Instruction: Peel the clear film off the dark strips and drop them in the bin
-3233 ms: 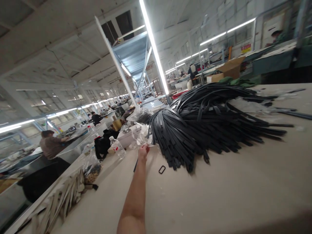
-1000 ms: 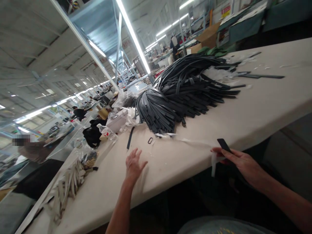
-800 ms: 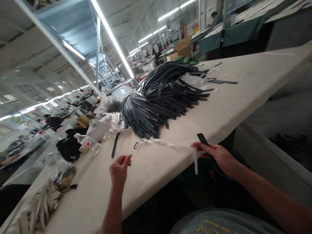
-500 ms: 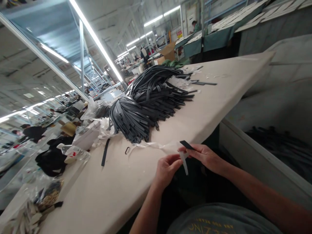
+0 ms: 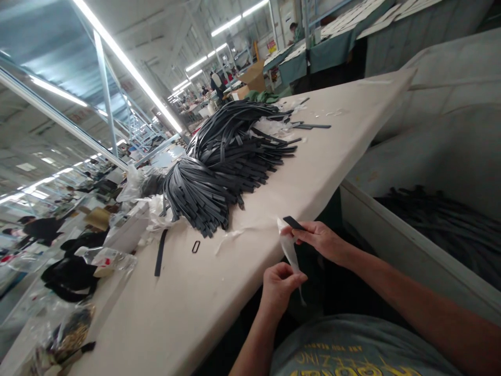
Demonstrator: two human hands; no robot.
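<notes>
My right hand [image 5: 323, 241] pinches the end of a black strap [image 5: 293, 223] just off the near edge of the long beige table [image 5: 188, 297]. A thin clear plastic sleeve [image 5: 288, 249] hangs down from that strap end. My left hand [image 5: 278, 285] is closed on the lower part of the sleeve, below the right hand. A large heap of black straps [image 5: 223, 162] lies on the table beyond my hands. A small black oval ring [image 5: 195, 246] and one loose black strap [image 5: 159, 253] lie near the heap.
Crumpled clear plastic [image 5: 154, 209], a water bottle [image 5: 105, 258] and a black bag [image 5: 70, 274] sit at the table's left side. A grey bin [image 5: 422, 219] with dark straps stands to my right. Other people work at distant tables [image 5: 215, 83].
The view has swung from the hall down to the table edge. My left hand came back from the table, joined the right hand, gripped the plastic sleeve and drew it downward off the strap end.
</notes>
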